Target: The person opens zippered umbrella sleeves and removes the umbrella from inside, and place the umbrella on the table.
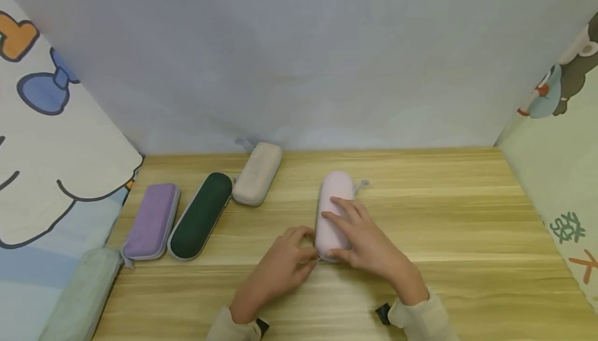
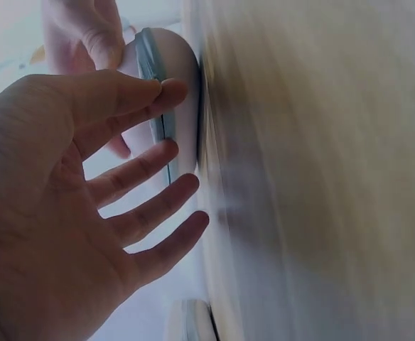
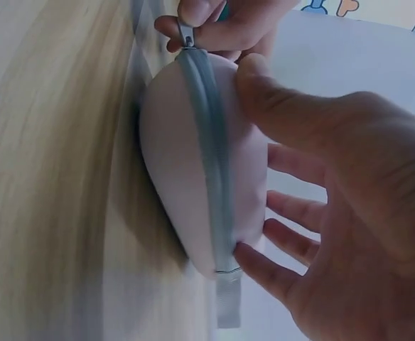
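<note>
A pale pink zippered case (image 1: 337, 188) lies on the wooden table, with a grey zipper band (image 3: 211, 128) round its side. At its near end my left hand (image 1: 286, 260) pinches the metal zipper pull (image 3: 186, 34) between thumb and index finger. The other left fingers are spread apart in the left wrist view. My right hand (image 1: 369, 237) rests on top of the case with fingers spread, thumb (image 3: 264, 92) by the near end. A grey loop tab (image 3: 228, 302) sticks out from the case's far end.
Left of the hands lie a beige case (image 1: 258, 174), a dark green case (image 1: 201, 216), a purple case (image 1: 151, 221) and a pale green case (image 1: 81, 294) at the table's left edge. A grey-white cloth (image 1: 317, 60) hangs behind the table, with printed cloths on both sides.
</note>
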Action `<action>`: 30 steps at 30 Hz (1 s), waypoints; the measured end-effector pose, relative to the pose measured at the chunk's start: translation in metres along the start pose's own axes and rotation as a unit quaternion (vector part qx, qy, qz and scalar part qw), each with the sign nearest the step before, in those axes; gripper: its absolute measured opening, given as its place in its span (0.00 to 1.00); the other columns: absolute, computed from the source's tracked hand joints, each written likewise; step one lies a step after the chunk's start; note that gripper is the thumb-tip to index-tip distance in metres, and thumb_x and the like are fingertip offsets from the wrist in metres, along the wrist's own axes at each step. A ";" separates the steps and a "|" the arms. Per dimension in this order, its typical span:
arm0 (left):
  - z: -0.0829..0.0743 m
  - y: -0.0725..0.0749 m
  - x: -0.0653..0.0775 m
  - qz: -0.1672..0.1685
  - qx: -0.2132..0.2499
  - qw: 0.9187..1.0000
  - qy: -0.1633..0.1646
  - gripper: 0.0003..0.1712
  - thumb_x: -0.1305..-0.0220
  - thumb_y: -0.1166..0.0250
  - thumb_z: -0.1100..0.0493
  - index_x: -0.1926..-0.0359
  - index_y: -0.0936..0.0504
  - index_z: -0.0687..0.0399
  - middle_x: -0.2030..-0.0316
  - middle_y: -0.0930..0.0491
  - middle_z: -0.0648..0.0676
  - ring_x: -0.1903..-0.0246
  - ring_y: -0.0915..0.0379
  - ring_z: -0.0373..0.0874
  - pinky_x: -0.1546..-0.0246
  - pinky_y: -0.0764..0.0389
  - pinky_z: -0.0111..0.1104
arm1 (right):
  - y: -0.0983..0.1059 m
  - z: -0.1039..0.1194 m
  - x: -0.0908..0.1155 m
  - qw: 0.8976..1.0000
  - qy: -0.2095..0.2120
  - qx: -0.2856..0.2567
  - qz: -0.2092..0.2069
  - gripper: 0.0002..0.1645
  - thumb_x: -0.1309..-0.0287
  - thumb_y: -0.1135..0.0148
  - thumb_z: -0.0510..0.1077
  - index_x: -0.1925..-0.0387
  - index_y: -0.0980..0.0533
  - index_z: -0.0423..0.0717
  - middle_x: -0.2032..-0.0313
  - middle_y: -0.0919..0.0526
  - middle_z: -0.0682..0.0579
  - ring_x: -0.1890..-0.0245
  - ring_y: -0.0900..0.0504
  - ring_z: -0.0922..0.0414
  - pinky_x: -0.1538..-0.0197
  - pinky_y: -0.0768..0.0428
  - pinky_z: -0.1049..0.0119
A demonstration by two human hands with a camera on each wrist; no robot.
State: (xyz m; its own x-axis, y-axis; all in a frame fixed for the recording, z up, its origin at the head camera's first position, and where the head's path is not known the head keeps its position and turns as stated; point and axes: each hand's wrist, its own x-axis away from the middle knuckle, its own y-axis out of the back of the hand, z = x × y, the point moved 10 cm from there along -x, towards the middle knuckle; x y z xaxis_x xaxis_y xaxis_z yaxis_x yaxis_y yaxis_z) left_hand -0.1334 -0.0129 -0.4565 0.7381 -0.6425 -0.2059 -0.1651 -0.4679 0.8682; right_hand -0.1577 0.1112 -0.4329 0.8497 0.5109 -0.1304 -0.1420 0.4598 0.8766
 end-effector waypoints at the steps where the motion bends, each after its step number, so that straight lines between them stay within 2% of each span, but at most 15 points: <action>1: 0.003 0.001 0.002 0.000 0.000 1.000 0.006 0.03 0.34 0.28 0.55 0.61 0.09 0.43 0.43 0.21 0.52 0.42 0.24 0.52 0.43 0.20 0.48 | 0.000 0.001 0.001 1.000 0.000 0.004 0.000 0.49 0.48 0.19 0.55 0.27 0.29 0.50 0.22 0.38 0.42 0.25 0.38 0.41 0.32 0.24 0.41; 6: 0.016 0.007 0.006 -0.003 0.003 1.000 0.029 0.02 0.36 0.26 0.55 0.63 0.08 0.42 0.46 0.21 0.53 0.44 0.24 0.53 0.45 0.20 0.49 | 0.004 0.005 0.003 0.999 0.000 0.036 -0.006 0.45 0.47 0.19 0.53 0.29 0.26 0.52 0.26 0.34 0.40 0.28 0.34 0.40 0.32 0.24 0.41; 12: 0.024 0.012 0.006 0.003 0.005 0.999 0.041 0.04 0.39 0.25 0.58 0.65 0.09 0.41 0.47 0.21 0.53 0.44 0.25 0.52 0.45 0.21 0.49 | 0.011 0.011 0.003 0.996 0.020 0.077 -0.029 0.37 0.44 0.22 0.47 0.33 0.24 0.52 0.31 0.29 0.40 0.27 0.34 0.40 0.32 0.24 0.40; 18: 0.027 0.016 0.009 0.010 0.016 0.998 0.059 0.01 0.36 0.26 0.56 0.65 0.09 0.44 0.47 0.20 0.54 0.45 0.25 0.53 0.47 0.20 0.49 | 0.012 0.010 0.002 0.995 0.029 0.088 -0.026 0.34 0.46 0.22 0.40 0.37 0.23 0.50 0.30 0.25 0.44 0.24 0.34 0.37 0.25 0.33 0.38; 25: 0.034 0.020 0.010 0.012 0.007 0.997 0.075 0.02 0.36 0.26 0.56 0.63 0.08 0.45 0.46 0.20 0.54 0.44 0.24 0.53 0.48 0.21 0.49 | 0.013 0.000 -0.001 0.997 0.022 0.078 -0.019 0.34 0.47 0.20 0.47 0.39 0.22 0.51 0.34 0.21 0.48 0.28 0.30 0.40 0.24 0.36 0.35; 30: 0.035 0.025 0.007 -0.002 -0.032 0.998 0.059 0.02 0.35 0.27 0.56 0.63 0.08 0.47 0.48 0.20 0.55 0.48 0.22 0.53 0.50 0.19 0.48 | 0.013 -0.006 -0.006 0.995 0.006 0.092 -0.026 0.33 0.48 0.20 0.53 0.40 0.21 0.56 0.36 0.20 0.50 0.32 0.28 0.42 0.28 0.37 0.29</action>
State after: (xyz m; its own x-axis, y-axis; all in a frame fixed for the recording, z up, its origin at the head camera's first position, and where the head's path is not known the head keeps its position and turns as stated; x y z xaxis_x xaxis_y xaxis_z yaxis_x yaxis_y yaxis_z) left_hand -0.1556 -0.0502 -0.4524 0.8116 -0.5625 -0.1577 -0.1223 -0.4275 0.8957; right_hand -0.1672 0.1183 -0.4238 0.8472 0.4987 -0.1831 -0.0008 0.3459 0.9383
